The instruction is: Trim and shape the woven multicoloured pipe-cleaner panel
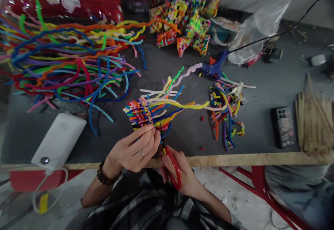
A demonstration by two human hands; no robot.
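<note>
Left hand (138, 148) pinched near side of woven mat (140, 113), fuzzy multicolored stems, close to tabletop's (188, 129) front edge; long axis left-right, loose ends fanned toward right edge. Right hand (184, 172) clasped red-handled scissors (172, 158), slim blades angled toward back edge. Fingers hid mat's near corner; blade gap unclear.

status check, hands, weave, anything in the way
Left hand at near edge of woven pipe-cleaner piece; right hand gripping red-handled scissors. Piece on table, loose ends splayed right. Blades close beside left fingertips.
</note>
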